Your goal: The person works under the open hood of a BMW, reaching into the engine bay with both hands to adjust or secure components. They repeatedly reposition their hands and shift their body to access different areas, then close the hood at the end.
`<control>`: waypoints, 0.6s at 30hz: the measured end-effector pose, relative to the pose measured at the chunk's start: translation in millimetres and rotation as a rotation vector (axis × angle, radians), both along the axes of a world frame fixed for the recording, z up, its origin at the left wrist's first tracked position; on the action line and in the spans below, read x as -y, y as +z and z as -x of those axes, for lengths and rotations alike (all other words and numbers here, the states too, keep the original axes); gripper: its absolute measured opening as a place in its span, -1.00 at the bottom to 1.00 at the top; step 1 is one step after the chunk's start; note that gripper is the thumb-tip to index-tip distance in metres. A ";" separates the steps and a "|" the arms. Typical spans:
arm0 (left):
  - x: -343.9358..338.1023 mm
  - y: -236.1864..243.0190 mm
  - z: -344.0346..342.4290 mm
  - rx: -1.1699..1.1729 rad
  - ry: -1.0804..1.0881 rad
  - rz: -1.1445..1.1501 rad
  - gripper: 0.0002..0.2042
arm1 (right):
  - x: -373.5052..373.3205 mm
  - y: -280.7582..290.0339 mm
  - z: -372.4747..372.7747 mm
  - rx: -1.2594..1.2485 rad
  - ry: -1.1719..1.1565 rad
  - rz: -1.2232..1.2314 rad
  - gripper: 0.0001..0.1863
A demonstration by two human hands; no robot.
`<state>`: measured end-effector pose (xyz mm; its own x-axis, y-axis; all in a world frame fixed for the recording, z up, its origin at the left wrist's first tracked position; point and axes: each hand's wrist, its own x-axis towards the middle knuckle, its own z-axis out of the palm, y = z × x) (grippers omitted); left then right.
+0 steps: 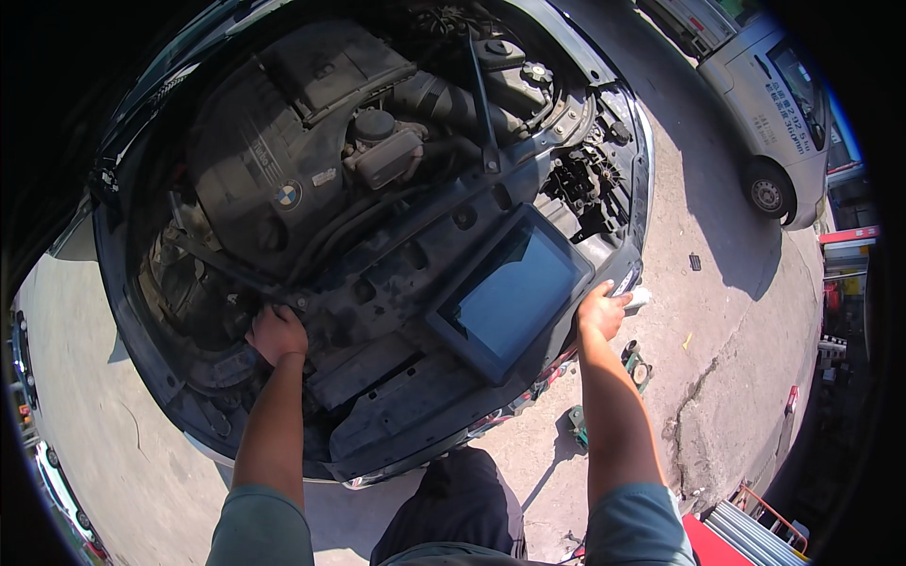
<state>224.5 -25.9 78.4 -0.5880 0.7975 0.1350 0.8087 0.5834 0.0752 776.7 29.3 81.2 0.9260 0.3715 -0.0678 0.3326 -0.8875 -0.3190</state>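
Note:
My left hand [276, 333] is closed low in the engine bay, beside the end of a dark brace bar [226, 264]. Its fingertips are hidden, and I cannot make out what they grip. At the car's front right corner, my right hand [602, 311] is curled over the front edge [625, 267], with its thumb on top. Something white [639, 298] shows just past those fingers. Between my hands, a tablet-like screen device [510, 292] in a thick dark frame lies tilted on the black front panel [377, 292]. Its screen reflects the sky.
A dusty engine cover [274, 141] fills the bay's far left, with a white-capped reservoir [536, 74] at far right. Green-and-metal equipment [638, 366] stands on the cracked concrete near my right forearm. A silver van [769, 113] is parked at far right; red items [713, 542] lie lower right.

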 end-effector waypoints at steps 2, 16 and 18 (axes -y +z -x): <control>-0.5 1.5 -0.4 0.006 -0.001 0.012 -0.61 | 0.7 0.0 -0.2 -0.002 0.007 -0.001 -0.18; -2.2 -6.4 2.6 -0.037 0.003 0.012 -0.63 | -1.5 -1.5 -1.4 -0.011 0.008 0.016 -0.18; 0.5 -10.9 6.5 -0.021 0.003 0.003 -0.60 | 1.6 -3.6 -2.0 -0.014 0.016 0.014 -0.18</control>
